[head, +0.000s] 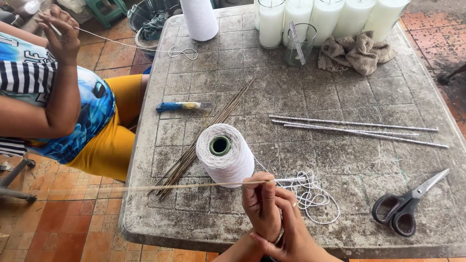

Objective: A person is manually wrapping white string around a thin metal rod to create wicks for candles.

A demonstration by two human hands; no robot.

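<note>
Weathered table (340,87) is bearing a string cone (224,154) at lower centre, where the left hand (262,206) and right hand (291,233) are pinching closed on a thin stick (160,187), seemingly light, stiff and best gripped near its string-wrapped end.

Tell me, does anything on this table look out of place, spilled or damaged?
Nothing is spilled or broken. The table surface is stained and worn. Loose white string lies tangled by the cone of string, near the hands holding a thin stick. The scissors lie open.
</note>
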